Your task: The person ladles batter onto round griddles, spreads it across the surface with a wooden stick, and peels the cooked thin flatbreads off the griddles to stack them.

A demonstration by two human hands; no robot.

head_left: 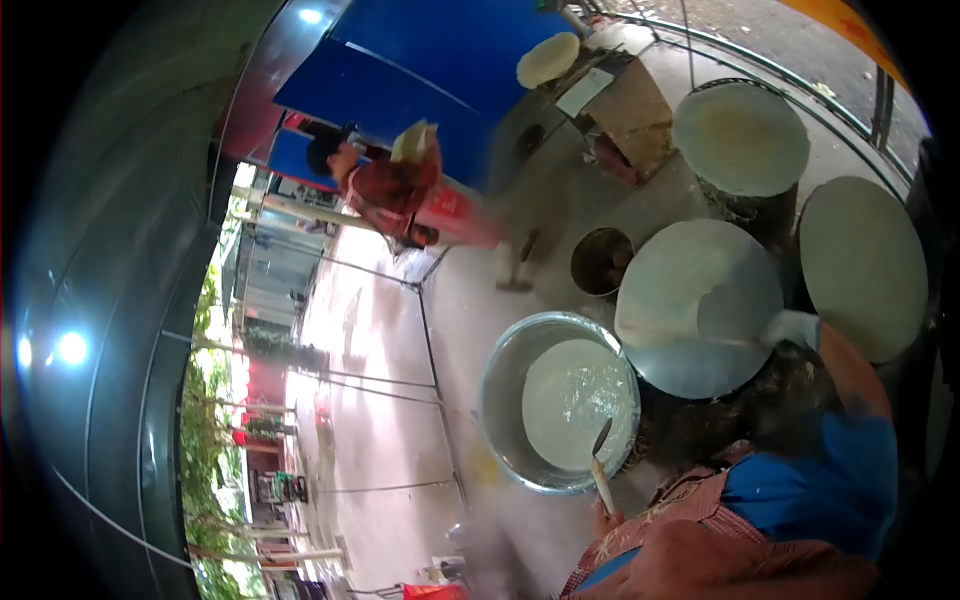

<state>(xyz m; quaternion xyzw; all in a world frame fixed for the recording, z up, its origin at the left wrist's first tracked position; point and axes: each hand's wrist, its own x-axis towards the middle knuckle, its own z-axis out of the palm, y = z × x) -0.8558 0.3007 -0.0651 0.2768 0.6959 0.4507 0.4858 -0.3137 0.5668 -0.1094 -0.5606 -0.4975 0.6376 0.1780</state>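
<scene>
apron (700, 560) foremost, the left hand (606, 520) clasps a ladle (601, 473) at the basin (500, 405), likely so drips fall inside; the gloved right hand (797, 331) grips a thin stick (690, 337) across the griddle (740, 300), presumably keeping it level.

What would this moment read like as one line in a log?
right hand: holds stick across round plate | left hand: holds ladle at tub of white batter | nearby: person holding something pale

We see a grey floor (550, 285) carrying a wide metal basin (503, 400), a dark round container (588, 258) near it, and the dark base (690, 425) under a round plate (700, 375) just beside the basin; brown cardboard (640, 110) lies farther off.
</scene>
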